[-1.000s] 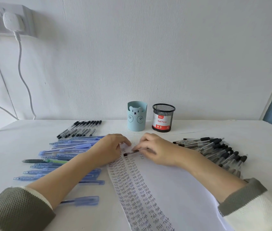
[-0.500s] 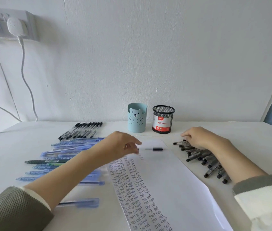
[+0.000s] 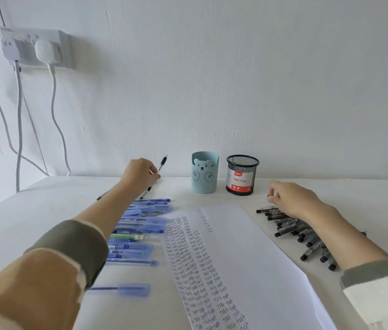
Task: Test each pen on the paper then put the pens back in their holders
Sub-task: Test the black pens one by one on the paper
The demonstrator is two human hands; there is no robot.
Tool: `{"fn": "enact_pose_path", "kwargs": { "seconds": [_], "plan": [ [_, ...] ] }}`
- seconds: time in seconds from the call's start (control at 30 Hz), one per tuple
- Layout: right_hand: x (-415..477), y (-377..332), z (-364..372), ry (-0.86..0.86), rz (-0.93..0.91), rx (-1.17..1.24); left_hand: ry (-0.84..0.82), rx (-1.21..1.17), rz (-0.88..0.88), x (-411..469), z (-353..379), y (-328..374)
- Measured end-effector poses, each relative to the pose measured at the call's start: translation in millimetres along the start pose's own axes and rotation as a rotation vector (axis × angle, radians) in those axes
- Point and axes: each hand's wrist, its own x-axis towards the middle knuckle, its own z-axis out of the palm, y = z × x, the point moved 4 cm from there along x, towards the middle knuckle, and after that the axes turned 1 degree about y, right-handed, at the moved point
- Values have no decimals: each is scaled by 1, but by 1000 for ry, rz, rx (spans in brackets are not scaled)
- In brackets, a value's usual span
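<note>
Head view: a black pen [image 3: 163, 162] is pinched between the thumb and fingers of the left hand [image 3: 140, 175], tilted, with its capped end raised against the wall [image 3: 212, 79] and its lower part running down past the fingers toward the table [image 3: 21, 222]. The hand is at the far left of the table, above a few more dark pens [image 3: 145, 192] that lie flat and are mostly hidden by the wrist. Nearer the person, a spread of blue pens [image 3: 140, 225] lies beside the left edge of the paper [image 3: 247, 246], with one green pen [image 3: 126, 236] among them. The paper runs down the middle of the table and carries columns of the handwritten word "Test".

Beyond the paper stand the two holders, side by side and apart: a pale blue bear holder [image 3: 204, 173] and a black mesh holder [image 3: 242, 175] labelled "Ball Pens".

The right hand [image 3: 294, 198] rests on a heap of black pens [image 3: 292, 231] right of the paper, fingers curled downward; whether they grip a pen cannot be told.

A wall socket [image 3: 36, 47] with hanging cables is at upper left.
</note>
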Motion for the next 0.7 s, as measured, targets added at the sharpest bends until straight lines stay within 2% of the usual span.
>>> {"fn": "enact_pose_path", "kwargs": {
  "seconds": [0.17,0.3,0.53,0.63,0.7],
  "plan": [
    [-5,-21,-20,250,-152,100,-101,186,-5,2,29,2],
    [-12,-36,-34,358,-191,141,-104,309,-36,-1,40,-3],
    [-20,-53,-42,371,-276,579,-93,337,-81,-5,36,-9],
    [-23,-60,-45,462,-342,580,-91,376,-85,-6,36,-8],
    [-24,-67,-45,440,-374,620,-85,425,-80,-5,37,-7]
  ]
}}
